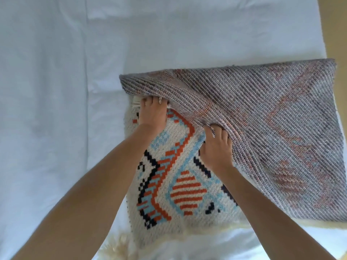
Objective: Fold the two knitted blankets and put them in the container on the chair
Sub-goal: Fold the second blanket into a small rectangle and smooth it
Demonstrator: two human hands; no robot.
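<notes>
Right fingers (pixel 224 135) grip blanket (pixel 272 128) flap — tips hidden | left fingers (pixel 148 104) under flap, grasp unclear

Setting: home, most likely bedroom. Evidence: wide pale sheet (pixel 56 91), creased, covers flat surface across nearly whole view, consistent with bed. Patterned knitted blanket (pixel 187 194) with cream fringe (pixel 116 246) lies on sheet. Tan strip (pixel 336 25) beyond sheet's right edge; floor or wall, cannot tell.
</notes>
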